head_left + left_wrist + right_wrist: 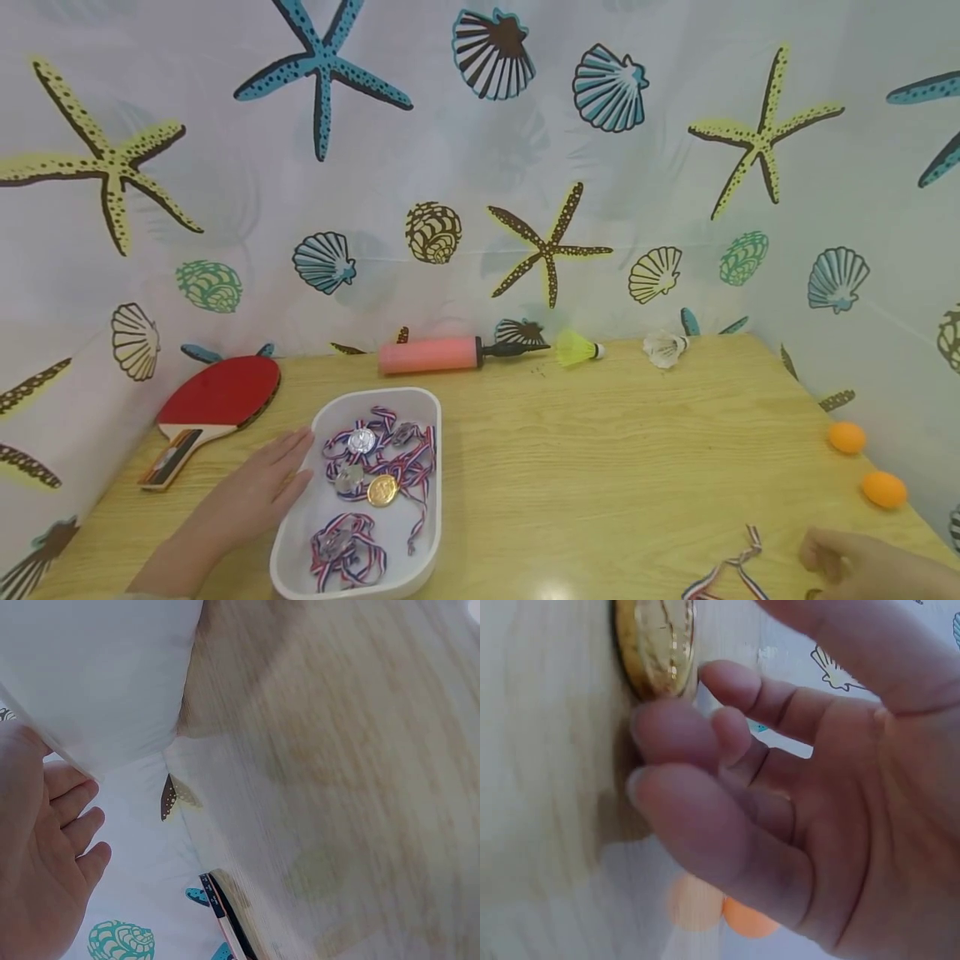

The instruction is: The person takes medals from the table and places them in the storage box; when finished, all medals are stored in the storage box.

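Note:
My left hand [258, 487] rests along the left rim of a white tray [438, 533]. Its fingers lie fairly straight, with fingertips at the wall in the left wrist view. Inside the tray are several medals on red, white and blue ribbons, among them a gold medal [382, 491] and a silver medal [362, 440]. At the table's right front, my right hand [870, 567] has bent fingers, their tips right at the edge of another gold medal [666, 645]. Its thumb tip is out of view, so I cannot tell whether it pinches that medal. A striped ribbon [723, 567] lies to its left.
A red table tennis paddle [225, 390] lies left of the tray. Along the back are a pink hand pump [431, 356], a yellow shuttlecock [576, 348] and a white shuttlecock [663, 348]. Two orange balls [847, 437] sit at the right edge, beside the patterned curtain [480, 150].

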A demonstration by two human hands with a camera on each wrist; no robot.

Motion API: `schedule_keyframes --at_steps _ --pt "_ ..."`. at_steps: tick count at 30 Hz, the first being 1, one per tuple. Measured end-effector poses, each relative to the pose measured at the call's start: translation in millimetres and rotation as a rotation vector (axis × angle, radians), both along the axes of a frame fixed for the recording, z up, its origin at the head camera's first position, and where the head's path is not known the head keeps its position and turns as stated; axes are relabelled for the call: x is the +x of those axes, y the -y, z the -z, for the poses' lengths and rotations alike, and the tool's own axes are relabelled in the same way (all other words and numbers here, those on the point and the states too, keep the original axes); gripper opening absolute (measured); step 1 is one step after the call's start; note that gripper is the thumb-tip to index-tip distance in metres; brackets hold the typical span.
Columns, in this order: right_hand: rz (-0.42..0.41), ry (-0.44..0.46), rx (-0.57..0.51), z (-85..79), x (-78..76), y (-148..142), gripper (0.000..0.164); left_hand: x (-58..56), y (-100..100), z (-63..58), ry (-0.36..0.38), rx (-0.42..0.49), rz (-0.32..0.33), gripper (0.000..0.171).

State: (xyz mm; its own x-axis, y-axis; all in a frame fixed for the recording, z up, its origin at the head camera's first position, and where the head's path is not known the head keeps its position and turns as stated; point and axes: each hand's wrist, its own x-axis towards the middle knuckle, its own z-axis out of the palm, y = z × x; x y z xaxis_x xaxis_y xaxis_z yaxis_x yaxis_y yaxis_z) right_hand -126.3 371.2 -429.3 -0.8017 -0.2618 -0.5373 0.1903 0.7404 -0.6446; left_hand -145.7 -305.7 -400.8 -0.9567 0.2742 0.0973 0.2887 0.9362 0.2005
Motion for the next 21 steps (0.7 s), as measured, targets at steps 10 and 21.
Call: schedule_keyframes --at_steps 10,21 --pt "-0.015 -0.029 0.060 2.1 12.9 3 0.048 1.2 -1 0.2 0.020 0.008 -0.022 0.058" --pt "-0.141 -0.052 -0.211 9.0 3.1 -9 0.016 -0.1 -1 -0.4 0.009 0.010 -0.009 0.057"
